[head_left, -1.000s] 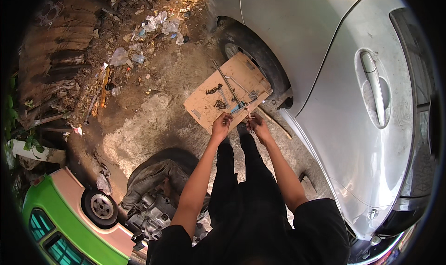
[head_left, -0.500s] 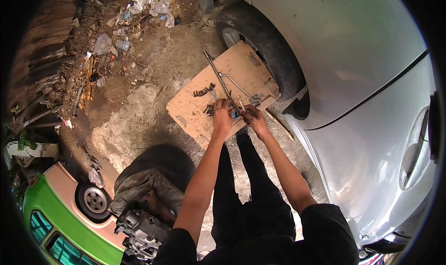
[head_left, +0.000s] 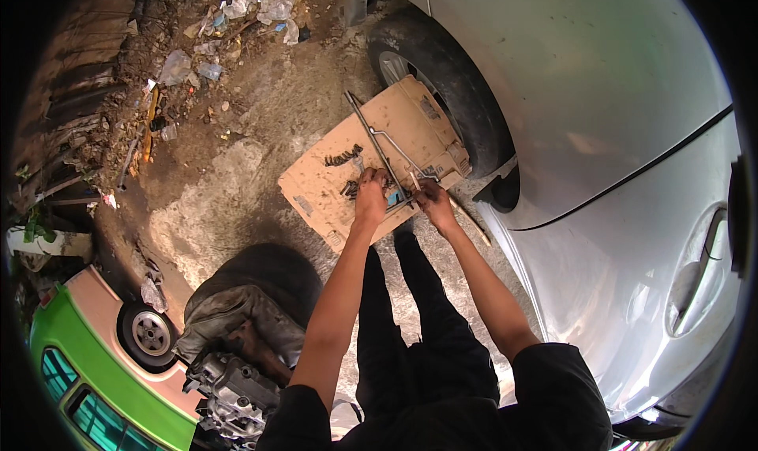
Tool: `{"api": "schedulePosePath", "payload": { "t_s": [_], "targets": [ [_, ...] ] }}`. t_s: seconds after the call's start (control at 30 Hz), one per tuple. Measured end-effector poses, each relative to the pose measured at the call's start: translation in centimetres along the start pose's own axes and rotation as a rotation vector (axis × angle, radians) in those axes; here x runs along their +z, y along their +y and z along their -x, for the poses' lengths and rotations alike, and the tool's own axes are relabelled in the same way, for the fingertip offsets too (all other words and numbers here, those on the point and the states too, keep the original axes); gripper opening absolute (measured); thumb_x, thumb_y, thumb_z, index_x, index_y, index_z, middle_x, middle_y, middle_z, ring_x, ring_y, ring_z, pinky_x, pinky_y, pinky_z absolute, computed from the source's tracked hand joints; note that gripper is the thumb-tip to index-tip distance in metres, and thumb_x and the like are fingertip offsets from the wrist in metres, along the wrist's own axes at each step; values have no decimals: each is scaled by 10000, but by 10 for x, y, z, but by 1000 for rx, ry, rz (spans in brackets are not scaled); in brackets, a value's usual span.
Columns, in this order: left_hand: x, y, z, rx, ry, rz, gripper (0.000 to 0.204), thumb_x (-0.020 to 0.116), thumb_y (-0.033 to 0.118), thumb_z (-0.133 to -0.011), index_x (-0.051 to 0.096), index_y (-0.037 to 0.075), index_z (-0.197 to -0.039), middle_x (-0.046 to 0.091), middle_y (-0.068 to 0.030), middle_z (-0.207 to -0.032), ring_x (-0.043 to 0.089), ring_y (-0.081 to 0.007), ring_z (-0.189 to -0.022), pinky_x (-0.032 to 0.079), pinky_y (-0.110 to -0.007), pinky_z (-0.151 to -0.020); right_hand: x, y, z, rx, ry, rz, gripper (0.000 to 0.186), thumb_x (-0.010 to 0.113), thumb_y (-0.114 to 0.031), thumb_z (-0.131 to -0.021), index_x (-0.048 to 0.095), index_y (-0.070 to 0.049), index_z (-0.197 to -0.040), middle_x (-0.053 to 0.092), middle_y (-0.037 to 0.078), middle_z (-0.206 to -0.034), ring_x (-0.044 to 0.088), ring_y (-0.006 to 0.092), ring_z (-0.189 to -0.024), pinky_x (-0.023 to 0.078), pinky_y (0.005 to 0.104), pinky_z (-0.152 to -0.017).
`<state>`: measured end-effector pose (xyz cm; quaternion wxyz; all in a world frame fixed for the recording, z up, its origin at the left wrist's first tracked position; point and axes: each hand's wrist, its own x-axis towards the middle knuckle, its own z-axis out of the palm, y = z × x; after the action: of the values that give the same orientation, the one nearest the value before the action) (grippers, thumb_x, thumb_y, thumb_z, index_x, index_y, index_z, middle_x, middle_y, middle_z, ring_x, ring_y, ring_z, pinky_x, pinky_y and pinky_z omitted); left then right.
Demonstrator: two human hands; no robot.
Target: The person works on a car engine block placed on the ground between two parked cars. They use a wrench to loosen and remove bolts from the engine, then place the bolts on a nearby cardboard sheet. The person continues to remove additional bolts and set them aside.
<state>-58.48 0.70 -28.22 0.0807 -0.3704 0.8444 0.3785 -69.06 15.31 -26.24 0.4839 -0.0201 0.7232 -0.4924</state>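
Note:
My left hand [head_left: 371,195] is closed over tools on a cardboard sheet [head_left: 312,190], beside small dark bolts [head_left: 349,189]; what it grips is hidden by its fingers. My right hand [head_left: 433,204], at the sheet's near right part, has fingers bent round a short metal wrench [head_left: 416,181]. Between my hands is a small blue object [head_left: 393,197]. A row of dark bolts [head_left: 341,157], a long straight bar [head_left: 360,115] and a bent-handled tool [head_left: 386,139] lie on the cardboard farther forward.
A silver car [head_left: 600,167] stands along the right, its tyre [head_left: 482,119] by the cardboard. Lower left are a black tyre-like item [head_left: 264,265], a metal engine part [head_left: 233,392] and a green-and-pink vehicle [head_left: 103,364]. Litter [head_left: 174,70] and rusty sheeting [head_left: 83,64] lie upper left.
Both my hands have moved forward over the cardboard and the tools on it, the left one closing down among them. The view has shifted, showing more of the silver car's side.

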Motion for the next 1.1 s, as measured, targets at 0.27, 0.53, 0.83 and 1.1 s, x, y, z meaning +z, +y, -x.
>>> {"api": "schedulePosePath", "payload": {
  "t_s": [0.27, 0.53, 0.83, 1.1],
  "targets": [
    [4, -3, 5, 80, 63, 161, 383, 607, -156, -791, 631, 29, -1126, 614, -188, -1047, 600, -410, -1057, 502, -507, -872, 23, 14, -19, -370, 111, 575, 342, 771, -115, -798, 658, -29, -1110, 704, 221, -1013, 674, 414, -983, 537, 480, -847],
    [15, -4, 13, 111, 216, 191, 349, 561, -137, -854, 599, 1, -1172, 598, -213, -1100, 600, -439, -1049, 501, -516, -868, 36, 6, -24, -366, 183, 722, 312, 773, -123, -759, 654, -7, -1022, 691, 214, -884, 680, 417, -868, 539, 475, -759],
    [12, 1, 28, -19, 331, 290, 350, 514, -133, -892, 554, 11, -1209, 549, -212, -1113, 598, -440, -997, 492, -517, -807, 31, -19, -16, -211, 117, 736, 404, 809, -186, -762, 655, -12, -1093, 716, 210, -935, 693, 405, -956, 543, 489, -842],
    [6, 13, 50, -9, 477, 403, 302, 500, -153, -882, 563, -10, -1140, 572, -203, -1029, 619, -384, -909, 513, -448, -776, 29, -14, -23, -394, 170, 728, 296, 730, -104, -805, 653, -3, -1073, 687, 247, -979, 660, 438, -952, 534, 483, -811]
  ]
}}
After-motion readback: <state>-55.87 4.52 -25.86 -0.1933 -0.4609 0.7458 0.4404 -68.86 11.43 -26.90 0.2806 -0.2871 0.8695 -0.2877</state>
